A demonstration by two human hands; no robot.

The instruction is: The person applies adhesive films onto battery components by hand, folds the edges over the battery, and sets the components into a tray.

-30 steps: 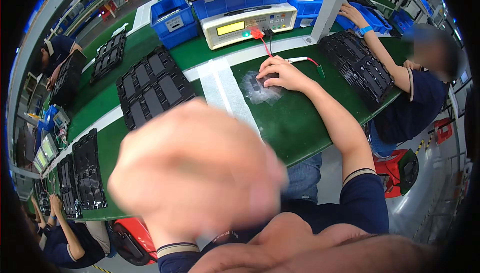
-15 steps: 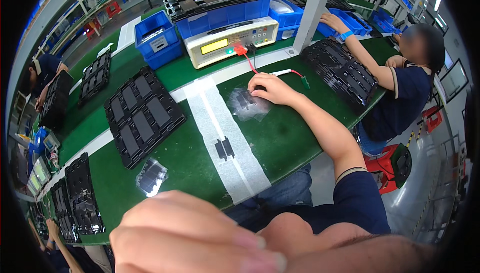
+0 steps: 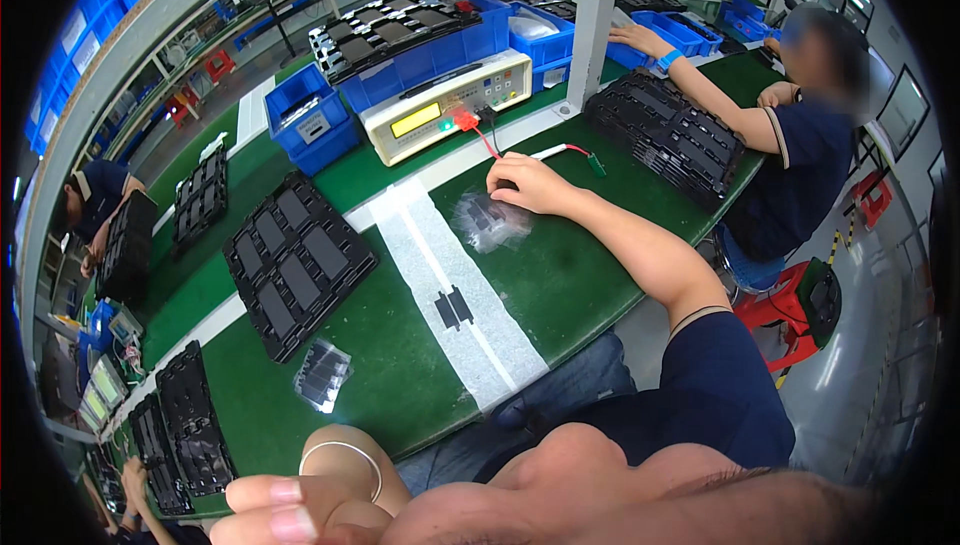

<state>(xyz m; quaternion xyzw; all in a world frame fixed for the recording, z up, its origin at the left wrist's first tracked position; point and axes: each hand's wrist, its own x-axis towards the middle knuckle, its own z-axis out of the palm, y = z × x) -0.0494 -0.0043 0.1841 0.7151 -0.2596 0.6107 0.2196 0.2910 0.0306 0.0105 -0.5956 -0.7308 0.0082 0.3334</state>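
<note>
Where the clear film pile (image 3: pixel 492 224) lies on the green counter (image 3: pixel 560 285), just right of the white strip (image 3: pixel 412 235), I have my right hand (image 3: pixel 522 185) at its upper edge. That grip is partly closed, fingers bent and thumb low; I can't tell whether a film is pinched in it. My left hand (image 3: pixel 290 510) is curled close to the camera; its grip shows nothing held, though I can't tell for sure.

I'd judge the step in hand as picking at the films, and the next move as calling for a light pinch that separates one. Two black pieces (image 3: pixel 454 308) lie side by side on the strip.

As for containers, the black tray (image 3: pixel 298 263) has dark flat pieces in its compartments. A small blue bin (image 3: pixel 290 131) has pale contents I can't identify; another blue bin (image 3: pixel 553 48) holds clear plastic.
</note>
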